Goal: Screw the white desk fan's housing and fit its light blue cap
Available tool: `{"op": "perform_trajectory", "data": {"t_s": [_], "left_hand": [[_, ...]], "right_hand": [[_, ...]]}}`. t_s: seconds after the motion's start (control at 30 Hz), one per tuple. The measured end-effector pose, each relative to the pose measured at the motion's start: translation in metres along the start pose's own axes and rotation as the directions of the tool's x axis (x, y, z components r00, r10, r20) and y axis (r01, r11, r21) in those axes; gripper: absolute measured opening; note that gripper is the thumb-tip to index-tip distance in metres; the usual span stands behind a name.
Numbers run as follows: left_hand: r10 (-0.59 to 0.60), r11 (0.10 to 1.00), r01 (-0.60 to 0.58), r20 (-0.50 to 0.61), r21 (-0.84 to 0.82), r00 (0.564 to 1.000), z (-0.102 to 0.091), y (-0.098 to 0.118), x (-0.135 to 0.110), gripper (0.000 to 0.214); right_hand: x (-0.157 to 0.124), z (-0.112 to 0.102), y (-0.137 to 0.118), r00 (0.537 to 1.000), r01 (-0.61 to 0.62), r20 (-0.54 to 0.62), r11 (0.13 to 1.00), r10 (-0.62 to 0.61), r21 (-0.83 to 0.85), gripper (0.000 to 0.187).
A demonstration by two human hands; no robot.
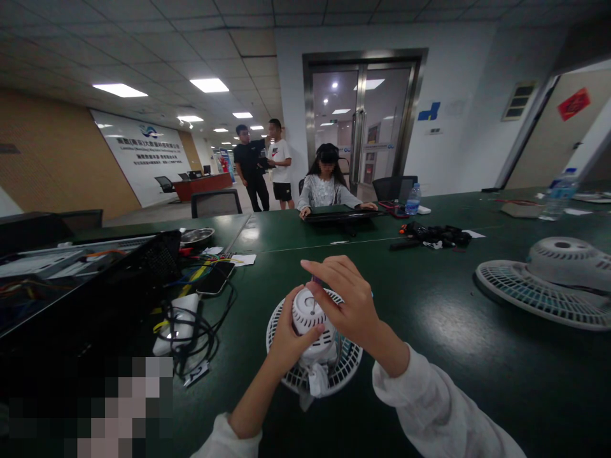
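Note:
A small white fan lies grille-down in front of me, its motor housing [303, 313] facing up and its round grille [352, 367] spread beneath. My left hand [285, 340] is closed around the housing, thumb on the near side and fingers on the far left. Above it, my right hand [352, 305] pinches a screwdriver [316, 279] with a dark purplish handle. The thin shaft points down at the housing's top; I cannot tell whether its tip sits in a screw. Most of the handle is hidden by my fingers.
An open computer case [128, 286] fills the left. Beside it lie a phone [217, 278], a white adapter [177, 323] and tangled black cable [210, 343]. A larger fan [506, 296] rests at right. Across the table, a person [327, 187] sits at a dark panel [341, 217].

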State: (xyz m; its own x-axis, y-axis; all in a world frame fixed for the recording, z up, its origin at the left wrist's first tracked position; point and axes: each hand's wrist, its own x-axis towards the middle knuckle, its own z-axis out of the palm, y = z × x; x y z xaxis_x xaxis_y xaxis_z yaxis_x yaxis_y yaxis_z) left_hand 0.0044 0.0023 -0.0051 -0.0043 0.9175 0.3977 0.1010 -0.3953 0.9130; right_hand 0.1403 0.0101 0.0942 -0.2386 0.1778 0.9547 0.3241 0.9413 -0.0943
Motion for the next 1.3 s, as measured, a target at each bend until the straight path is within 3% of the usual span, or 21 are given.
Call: {"op": "perform_trajectory", "data": {"t_s": [0.13,0.3,0.57,0.77,1.0,1.2,1.3], "left_hand": [[-0.003,1.0,0.003,0.003,0.003,1.0,0.0001,-0.0002,-0.0001,0.074],[0.036,0.999,-0.036,-0.012,0.034,0.999,0.0002,0.001,-0.0001,0.072],[0.009,1.0,-0.009,-0.004,0.02,1.0,0.0014,0.0017,-0.0008,0.071],[0.03,0.999,-0.029,-0.011,0.029,0.999,0.0012,0.0033,-0.0006,0.07],[0.013,1.0,-0.012,-0.009,0.016,1.0,0.0008,0.0014,-0.0004,0.072],[0.022,1.0,-0.022,-0.001,0.016,1.0,0.001,0.0027,-0.0006,0.071],[0.01,1.0,-0.01,-0.005,0.021,1.0,0.001,0.0027,-0.001,0.071]], "right_hand": [[0.0003,-0.0024,-0.0003,0.999,-0.04,0.012,0.998,0.041,-0.042,0.033],[0.0014,-0.006,-0.0004,0.998,-0.044,0.049,0.999,0.042,0.032,0.044],[-0.0004,-0.0023,0.0017,0.999,-0.032,-0.024,0.999,0.032,-0.022,0.027],[0.0008,-0.0063,-0.0007,0.998,-0.055,0.03,0.997,0.053,0.056,0.039],[0.0004,-0.0051,0.0005,0.998,-0.049,-0.037,0.999,0.049,-0.009,0.027],[0.0013,-0.0073,-0.0016,0.997,-0.061,0.04,0.997,0.059,0.05,0.042],[0.0007,-0.0057,-0.0005,0.999,-0.041,0.01,0.998,0.04,0.043,0.038]]}}
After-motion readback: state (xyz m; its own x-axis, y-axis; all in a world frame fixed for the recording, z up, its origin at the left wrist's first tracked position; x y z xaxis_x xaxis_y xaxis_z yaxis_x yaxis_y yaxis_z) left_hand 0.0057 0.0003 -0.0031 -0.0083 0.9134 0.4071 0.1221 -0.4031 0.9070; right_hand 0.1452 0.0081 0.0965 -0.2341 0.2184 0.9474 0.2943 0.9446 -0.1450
